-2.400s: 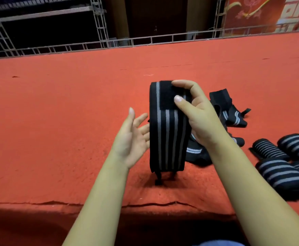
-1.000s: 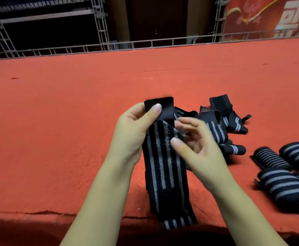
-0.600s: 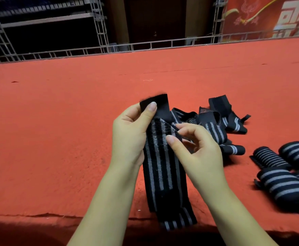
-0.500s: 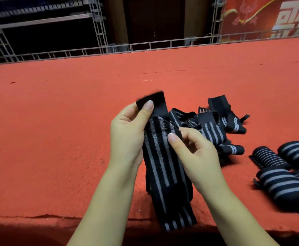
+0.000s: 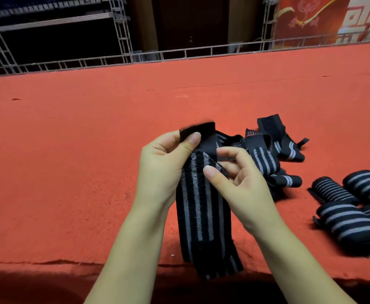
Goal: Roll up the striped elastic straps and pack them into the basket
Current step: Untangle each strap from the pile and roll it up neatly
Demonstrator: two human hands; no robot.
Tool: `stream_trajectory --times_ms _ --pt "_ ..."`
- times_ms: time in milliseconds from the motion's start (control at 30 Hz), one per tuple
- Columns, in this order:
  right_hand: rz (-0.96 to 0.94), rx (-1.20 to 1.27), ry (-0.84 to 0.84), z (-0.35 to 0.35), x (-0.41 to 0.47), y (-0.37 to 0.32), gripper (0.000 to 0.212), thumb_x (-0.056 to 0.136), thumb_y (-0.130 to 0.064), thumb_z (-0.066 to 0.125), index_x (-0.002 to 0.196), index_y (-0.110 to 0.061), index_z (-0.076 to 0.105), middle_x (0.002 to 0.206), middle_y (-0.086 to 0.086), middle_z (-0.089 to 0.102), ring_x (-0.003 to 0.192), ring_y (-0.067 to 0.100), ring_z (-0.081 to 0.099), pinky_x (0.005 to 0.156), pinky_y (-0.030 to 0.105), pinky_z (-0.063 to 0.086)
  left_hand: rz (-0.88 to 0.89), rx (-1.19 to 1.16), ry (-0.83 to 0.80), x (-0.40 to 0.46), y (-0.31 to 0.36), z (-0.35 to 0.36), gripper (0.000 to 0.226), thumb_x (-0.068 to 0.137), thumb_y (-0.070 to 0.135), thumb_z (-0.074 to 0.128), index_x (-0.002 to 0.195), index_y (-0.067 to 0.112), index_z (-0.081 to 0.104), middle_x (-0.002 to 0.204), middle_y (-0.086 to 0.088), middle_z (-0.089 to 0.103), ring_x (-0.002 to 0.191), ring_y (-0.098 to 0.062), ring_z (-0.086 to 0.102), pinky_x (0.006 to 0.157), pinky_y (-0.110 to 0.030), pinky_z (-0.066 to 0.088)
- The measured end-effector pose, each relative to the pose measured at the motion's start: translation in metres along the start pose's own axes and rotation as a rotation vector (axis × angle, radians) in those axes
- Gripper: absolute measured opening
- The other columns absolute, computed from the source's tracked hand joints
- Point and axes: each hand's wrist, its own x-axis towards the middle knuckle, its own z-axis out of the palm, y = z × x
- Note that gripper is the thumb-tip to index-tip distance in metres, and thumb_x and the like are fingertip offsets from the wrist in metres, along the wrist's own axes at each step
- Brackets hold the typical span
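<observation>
Two hands, left hand [image 5: 164, 170] and right hand [image 5: 241, 185], pinch one striped strap [image 5: 199, 207].

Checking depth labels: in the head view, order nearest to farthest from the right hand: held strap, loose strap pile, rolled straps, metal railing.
1. held strap, pinched by the right hand
2. loose strap pile, just beyond it
3. rolled straps, at the right edge
4. metal railing, along the carpet's far edge

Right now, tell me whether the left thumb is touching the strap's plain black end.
Touching. The head view shows the left hand pressing its thumb flat on the strap at its plain black end.
</observation>
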Motion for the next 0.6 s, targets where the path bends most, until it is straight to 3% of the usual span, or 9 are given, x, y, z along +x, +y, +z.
stream_trajectory --times_ms 67,133,233,400,500,600 --pt "-0.014 -0.010 -0.022 -0.002 0.002 -0.005 0.018 0.083 -0.018 0.072 0.100 -0.022 0.067 0.095 -0.004 0.074 0.091 0.011 0.069 0.081 0.028 0.053 -0.010 0.063 -0.080 -0.002 -0.001 -0.005 0.007 0.084 0.019 0.067 0.088 0.015 0.071 0.079 0.003 0.074 0.073 -0.010 0.068 0.066 -0.022 0.054" --pt "-0.015 0.021 0.004 -0.004 0.004 -0.008 0.018 0.081 -0.017 0.072 0.098 -0.018 0.070 0.097 0.003 0.073 0.094 0.019 0.068 0.084 0.034 0.055 -0.025 0.152 -0.213 -0.004 -0.004 -0.014 0.021 0.085 0.029 0.068 0.102 0.018 0.066 0.090 0.007 0.074 0.086 -0.007 0.068 0.074 -0.021 0.052" --pt "0.019 0.181 0.001 -0.009 0.005 -0.012 0.020 0.076 -0.013 0.068 0.096 -0.015 0.070 0.098 0.012 0.073 0.092 0.026 0.068 0.085 0.037 0.056 -0.106 0.202 -0.335 -0.012 -0.009 -0.025 0.027 0.086 0.026 0.068 0.112 0.021 0.065 0.100 0.003 0.074 0.095 -0.009 0.068 0.079 -0.021 0.053" --pt "0.180 0.380 -0.137 -0.019 0.005 -0.019 0.023 0.073 -0.004 0.071 0.095 -0.010 0.069 0.094 0.016 0.070 0.085 0.027 0.068 0.073 0.033 0.058 -0.142 0.098 -0.346 -0.016 -0.014 -0.034 0.026 0.079 0.025 0.071 0.105 0.028 0.075 0.101 -0.010 0.073 0.093 -0.026 0.066 0.079 -0.043 0.050" --pt "0.285 0.476 -0.236 -0.024 0.004 -0.022 0.028 0.074 0.000 0.061 0.095 -0.012 0.073 0.093 0.011 0.071 0.081 0.023 0.068 0.067 0.029 0.057 -0.160 -0.052 -0.379 -0.016 -0.015 -0.037 0.032 0.071 0.030 0.081 0.103 0.027 0.076 0.099 -0.006 0.075 0.090 -0.020 0.070 0.074 -0.033 0.056" --pt "0.347 0.511 -0.272 -0.028 0.005 -0.022 0.038 0.073 0.007 0.064 0.106 -0.010 0.073 0.105 0.013 0.067 0.092 0.026 0.063 0.075 0.031 0.055 -0.198 -0.158 -0.332 -0.019 -0.014 -0.032 0.023 0.071 0.029 0.071 0.092 0.027 0.079 0.086 0.001 0.075 0.071 -0.009 0.069 0.062 -0.020 0.054"
